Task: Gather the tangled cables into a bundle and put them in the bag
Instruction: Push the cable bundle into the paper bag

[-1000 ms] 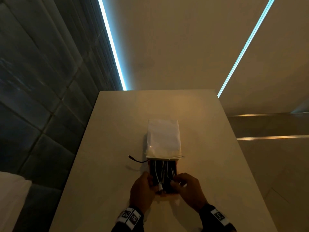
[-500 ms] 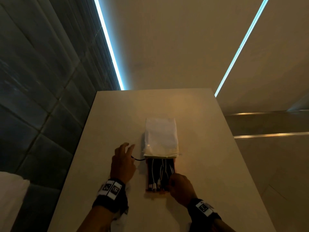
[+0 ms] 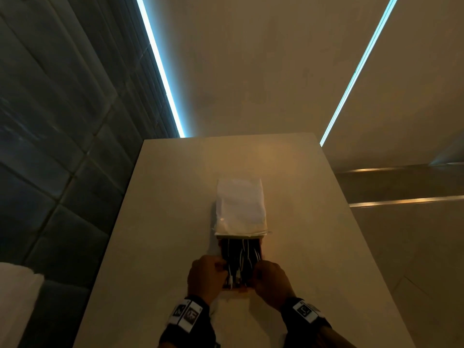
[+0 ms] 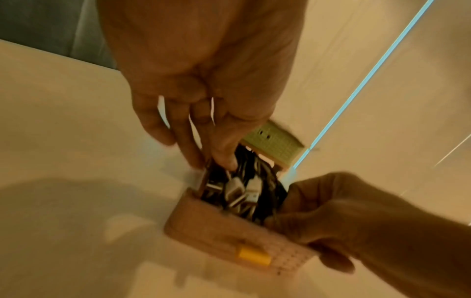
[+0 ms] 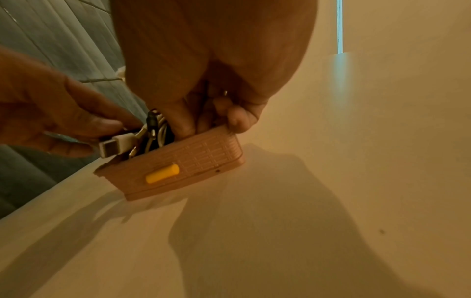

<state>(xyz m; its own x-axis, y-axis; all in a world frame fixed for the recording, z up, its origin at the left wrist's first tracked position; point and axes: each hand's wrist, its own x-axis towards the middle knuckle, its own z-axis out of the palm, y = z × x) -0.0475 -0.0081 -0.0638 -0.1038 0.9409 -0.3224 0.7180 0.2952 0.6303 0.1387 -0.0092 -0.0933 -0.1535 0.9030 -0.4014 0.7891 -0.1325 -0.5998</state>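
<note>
A tan woven bag (image 3: 236, 288) with a yellow clasp (image 5: 162, 176) lies open on the table, its white flap (image 3: 241, 207) folded away from me. Black and white cables (image 3: 238, 259) fill it lengthwise. My left hand (image 3: 221, 266) is at the near left side, its fingers pinching cable ends by a white USB plug (image 5: 112, 145); white strands run between its fingers (image 4: 216, 159). My right hand (image 3: 257, 268) grips the near right wall of the bag (image 5: 193, 161), thumb pushed inside against the cables (image 5: 155, 129).
The beige table (image 3: 301, 222) runs away from me, its left edge beside a dark tiled wall (image 3: 50, 146). A white object (image 3: 15, 297) sits low at the left, off the table. Blue light strips (image 3: 160, 66) cross the ceiling.
My left hand reached out to a stray black cable end left of the bag, then came back to the bag's near end; that cable no longer lies on the table. My right hand stayed at the bag.
</note>
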